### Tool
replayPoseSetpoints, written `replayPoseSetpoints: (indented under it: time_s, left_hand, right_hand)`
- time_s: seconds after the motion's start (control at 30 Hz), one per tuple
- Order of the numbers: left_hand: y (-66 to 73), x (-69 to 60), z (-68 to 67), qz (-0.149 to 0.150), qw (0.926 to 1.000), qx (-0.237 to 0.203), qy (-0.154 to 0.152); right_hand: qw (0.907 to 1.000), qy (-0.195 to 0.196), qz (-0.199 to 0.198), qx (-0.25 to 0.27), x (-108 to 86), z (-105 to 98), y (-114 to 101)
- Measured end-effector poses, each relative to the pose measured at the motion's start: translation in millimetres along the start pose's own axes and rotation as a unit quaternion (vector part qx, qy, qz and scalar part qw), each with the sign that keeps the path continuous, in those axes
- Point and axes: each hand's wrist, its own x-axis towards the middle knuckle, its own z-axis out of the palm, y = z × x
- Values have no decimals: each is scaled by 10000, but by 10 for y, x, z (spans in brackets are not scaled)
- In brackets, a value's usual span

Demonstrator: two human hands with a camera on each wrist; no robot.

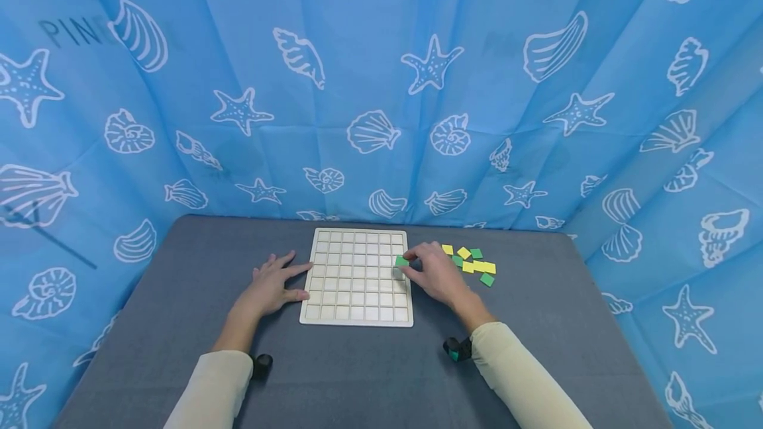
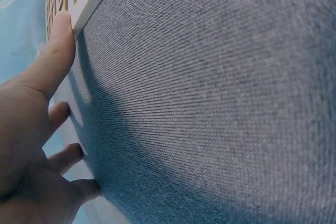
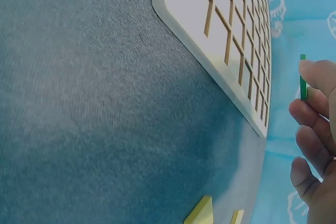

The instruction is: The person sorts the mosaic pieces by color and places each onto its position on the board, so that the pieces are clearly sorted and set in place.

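the head view looks forward and down from above the bench (image 1: pixel 357 376); the 2 wrist views look from low and close, rolled sideways; all 3 share the board (image 1: pixel 357 285) and curtain (image 1: pixel 369 98).

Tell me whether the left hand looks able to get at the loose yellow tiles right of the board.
Probably not directly: the left hand touches the left edge of the gridded board, and that board and the right hand, pinching a green tile, lie in the way to the yellow tiles.
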Motion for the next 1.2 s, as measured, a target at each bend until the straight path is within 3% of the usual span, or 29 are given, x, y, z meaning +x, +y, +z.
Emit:
replayPoseSetpoints:
  time_s: [0.83, 1.2]
  left_hand:
    - [44, 15, -20, -51, 9999, 127, -60]
    - [51, 11, -44, -6, 9998, 159, -119]
  right_hand:
    - [9981, -210, -330, 476, 71, 299, -354]
    - [9952, -480, -211, 826, 203, 398, -592]
